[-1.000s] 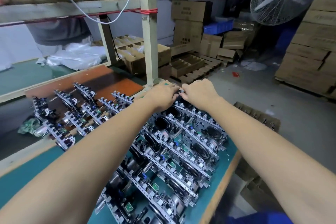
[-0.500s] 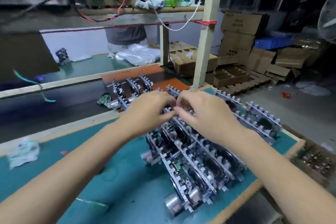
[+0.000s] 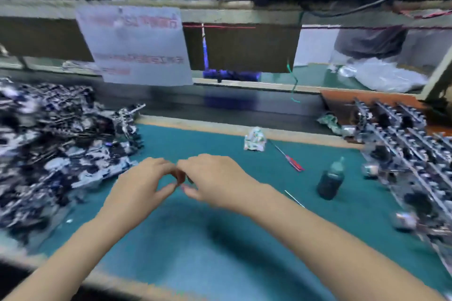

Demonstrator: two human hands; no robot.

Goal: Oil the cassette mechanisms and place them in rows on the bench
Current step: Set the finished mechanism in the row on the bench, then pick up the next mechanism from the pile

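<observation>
Over the middle of the green-topped bench point(image 3: 220, 247), seen from the head camera, the left hand point(image 3: 139, 188) and the right hand point(image 3: 215, 178) meet, fingertips almost touching. Both have their fingers curled inward; the blur hides whether anything small is pinched between them, so what they hold cannot be told.

At the left edge of the bench lies a loose heap of cassette mechanisms point(image 3: 56, 149), tumbled over one another and smeared by motion. At the right edge stand the rows of cassette mechanisms point(image 3: 406, 151), lined up side by side and running from the far right corner toward the near edge, partly over a brown board point(image 3: 342, 100).

Between the hands and those rows a dark oil bottle point(image 3: 330, 178) stands upright on the mat. Beyond it, nearer the far edge, lies a red-handled screwdriver point(image 3: 291, 160), and just past its tip a crumpled rag point(image 3: 254, 139). A thin needle point(image 3: 294, 199) lies near the right forearm.

Above the far edge a paper sheet point(image 3: 137, 46) hangs from the shelf point(image 3: 220, 5), its print too blurred to read.
</observation>
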